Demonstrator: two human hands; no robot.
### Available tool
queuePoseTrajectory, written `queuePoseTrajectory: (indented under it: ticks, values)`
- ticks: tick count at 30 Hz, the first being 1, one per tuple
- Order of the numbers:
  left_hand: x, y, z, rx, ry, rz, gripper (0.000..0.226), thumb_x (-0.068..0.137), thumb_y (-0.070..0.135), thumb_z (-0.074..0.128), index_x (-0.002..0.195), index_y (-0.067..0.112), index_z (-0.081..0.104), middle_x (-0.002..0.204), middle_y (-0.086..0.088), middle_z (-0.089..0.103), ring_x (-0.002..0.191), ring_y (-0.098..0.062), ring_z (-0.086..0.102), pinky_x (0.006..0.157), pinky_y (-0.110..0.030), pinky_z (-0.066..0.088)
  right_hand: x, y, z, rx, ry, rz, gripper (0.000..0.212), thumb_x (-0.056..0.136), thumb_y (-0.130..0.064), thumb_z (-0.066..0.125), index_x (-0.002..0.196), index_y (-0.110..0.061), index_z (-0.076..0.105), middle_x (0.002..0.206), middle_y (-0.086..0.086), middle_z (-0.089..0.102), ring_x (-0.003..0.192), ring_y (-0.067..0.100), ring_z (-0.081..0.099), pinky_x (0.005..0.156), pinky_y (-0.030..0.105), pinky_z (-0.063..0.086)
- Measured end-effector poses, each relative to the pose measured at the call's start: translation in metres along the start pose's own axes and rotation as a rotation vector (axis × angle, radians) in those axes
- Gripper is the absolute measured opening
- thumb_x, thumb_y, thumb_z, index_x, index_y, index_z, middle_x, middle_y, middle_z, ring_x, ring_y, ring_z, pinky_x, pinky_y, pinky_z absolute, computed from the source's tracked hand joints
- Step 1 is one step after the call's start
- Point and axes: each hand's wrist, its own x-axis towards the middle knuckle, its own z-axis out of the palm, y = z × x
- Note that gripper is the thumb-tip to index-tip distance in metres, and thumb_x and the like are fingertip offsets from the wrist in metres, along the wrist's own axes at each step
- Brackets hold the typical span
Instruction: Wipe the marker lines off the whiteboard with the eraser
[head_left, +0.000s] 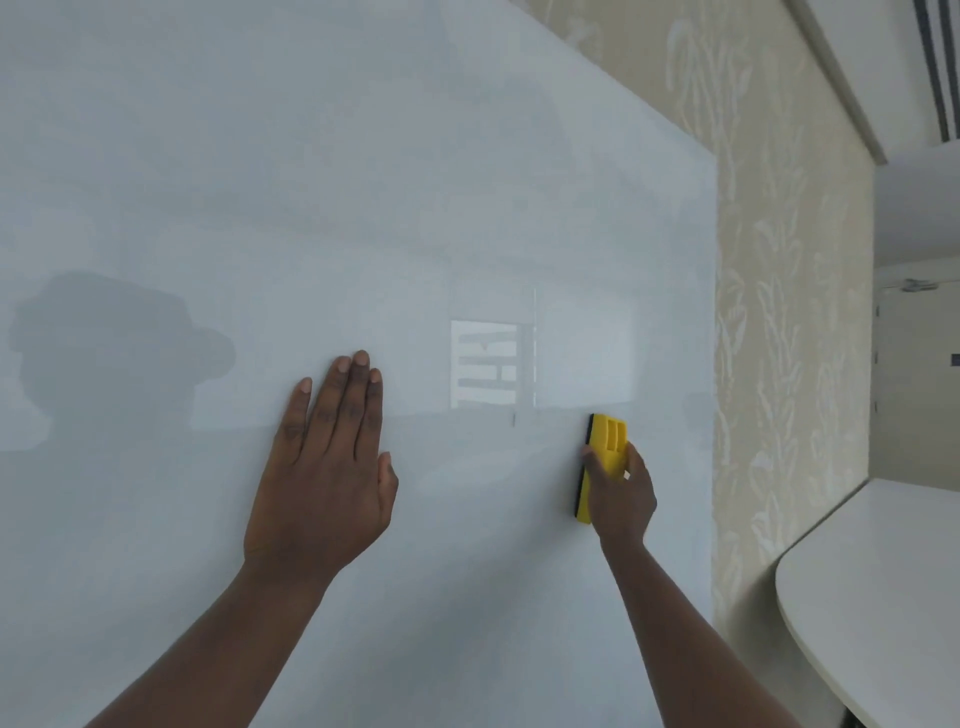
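Observation:
A large glossy whiteboard (363, 182) fills most of the view. My right hand (621, 496) grips a yellow eraser (605, 439) with a black felt edge, held upright and pressed against the board near its right side. My left hand (327, 467) lies flat on the board with fingers stretched out, left of the eraser. One short faint marker stroke (514, 419) shows on the board between the two hands, just under a bright window reflection (485, 364).
Patterned beige wallpaper (789, 312) borders the board's right edge. A white rounded table (883, 571) stands at the lower right. A doorway area (914, 374) lies beyond it. A dim reflection of a head shows on the board's left.

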Motion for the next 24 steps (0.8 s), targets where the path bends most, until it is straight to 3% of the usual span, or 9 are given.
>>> queuePoseTrajectory:
  ticks: [4,8,10,13,17,19,21,24]
  values:
    - [0.000,0.000,0.002,-0.003,0.021,-0.002,0.068,0.100,0.028,0.025,0.158,-0.006,0.011,0.167,-0.024,0.012,0.157,-0.035,0.013,0.128,-0.053,0.015,-0.005,-0.026,0.012,0.007,0.053,-0.051,0.070,0.087,-0.052,0.066,0.145,-0.020,0.043,0.139,0.008,0.055,0.129,0.029,0.049,0.108,0.039,0.035]
    - [0.000,0.000,0.003,-0.004,0.027,0.001,0.068,0.100,0.027,0.024,0.157,-0.007,0.010,0.167,-0.025,0.013,0.156,-0.036,0.014,0.127,-0.054,0.016,-0.043,-0.067,0.027,0.033,0.010,-0.311,0.064,0.086,-0.051,0.067,0.143,-0.030,0.045,0.127,-0.001,0.059,0.116,0.022,0.051,0.095,0.032,0.038]
    - [0.000,0.000,0.002,-0.004,0.026,-0.001,0.068,0.100,0.027,0.025,0.157,-0.007,0.011,0.167,-0.024,0.014,0.156,-0.037,0.015,0.127,-0.054,0.016,-0.073,-0.074,0.033,0.086,-0.071,-0.447,0.065,0.083,-0.053,0.067,0.141,-0.040,0.042,0.124,-0.013,0.055,0.110,0.009,0.046,0.094,0.025,0.037]
    - [0.000,-0.001,0.001,-0.004,0.019,-0.007,0.068,0.100,0.027,0.027,0.157,-0.007,0.012,0.166,-0.025,0.016,0.156,-0.037,0.017,0.127,-0.054,0.017,-0.110,-0.056,0.029,0.005,-0.201,-0.738,0.062,0.084,-0.053,0.066,0.140,-0.037,0.044,0.126,-0.021,0.051,0.109,-0.001,0.041,0.096,0.017,0.034]
    - [-0.001,0.000,-0.001,-0.005,0.011,-0.008,0.068,0.100,0.027,0.027,0.157,-0.007,0.014,0.166,-0.025,0.018,0.155,-0.037,0.018,0.127,-0.055,0.017,-0.107,0.002,0.004,-0.093,-0.396,-1.166,0.051,0.087,-0.035,0.072,0.133,-0.022,0.056,0.131,-0.008,0.058,0.115,0.016,0.053,0.095,0.037,0.043]
    - [-0.001,0.001,-0.001,-0.002,0.003,-0.014,0.068,0.100,0.027,0.026,0.157,-0.007,0.013,0.166,-0.025,0.017,0.155,-0.037,0.017,0.127,-0.054,0.017,-0.084,0.020,-0.009,-0.188,-0.438,-1.305,0.048,0.084,-0.021,0.071,0.131,-0.018,0.059,0.132,-0.004,0.060,0.119,0.020,0.054,0.098,0.040,0.043]
    - [-0.002,0.001,0.000,0.011,0.000,-0.016,0.068,0.100,0.028,0.026,0.157,-0.007,0.013,0.166,-0.024,0.017,0.156,-0.036,0.016,0.127,-0.054,0.016,-0.055,0.022,-0.019,-0.238,-0.402,-1.277,0.053,0.079,-0.013,0.071,0.131,-0.019,0.058,0.132,-0.004,0.059,0.123,0.018,0.052,0.101,0.039,0.042]
    - [-0.002,0.001,0.001,0.024,0.002,-0.015,0.068,0.100,0.027,0.028,0.157,-0.006,0.013,0.166,-0.024,0.017,0.156,-0.036,0.016,0.127,-0.054,0.017,-0.020,-0.007,-0.020,-0.212,-0.311,-1.069,0.063,0.077,-0.016,0.076,0.134,-0.024,0.052,0.132,-0.004,0.057,0.123,0.015,0.047,0.099,0.046,0.045]
